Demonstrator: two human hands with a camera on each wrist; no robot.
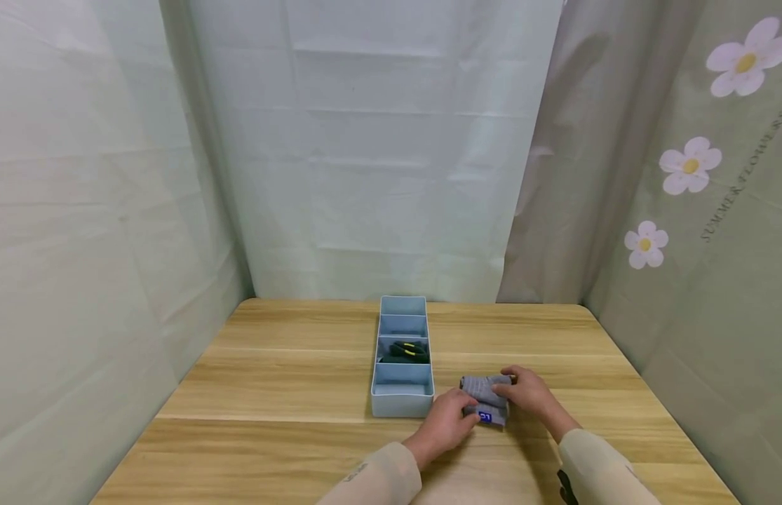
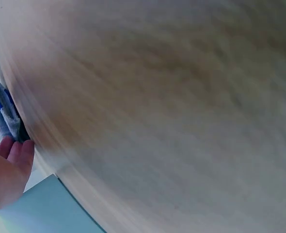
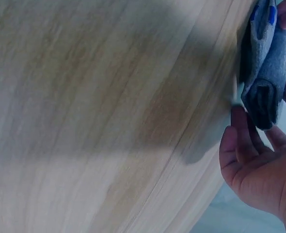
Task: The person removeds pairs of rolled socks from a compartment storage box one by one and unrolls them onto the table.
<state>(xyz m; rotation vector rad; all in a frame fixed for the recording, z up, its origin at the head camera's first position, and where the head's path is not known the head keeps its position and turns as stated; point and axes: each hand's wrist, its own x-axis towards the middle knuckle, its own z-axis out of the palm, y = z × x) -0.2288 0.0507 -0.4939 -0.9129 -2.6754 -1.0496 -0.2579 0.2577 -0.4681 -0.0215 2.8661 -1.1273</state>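
A grey knitted sock [image 1: 483, 393], folded over on itself with a blue label on its near flap, lies on the wooden table. My right hand [image 1: 531, 391] holds its rolled far right end, thumb on top and fingers behind. In the right wrist view the sock [image 3: 264, 73] shows its rolled end between thumb and fingers. At the sock's left edge, my left hand [image 1: 449, 419] pinches the near flap with thumb and forefinger. The left wrist view shows only part of the sock [image 2: 7, 114] beside the left fingers.
Just left of the sock stands a long blue-grey organizer box [image 1: 403, 405] with several compartments in a row. One compartment holds dark folded fabric [image 1: 408, 352] with yellow marks. Pale curtains [image 1: 372, 154] hang behind the table [image 1: 271, 393] and along both sides.
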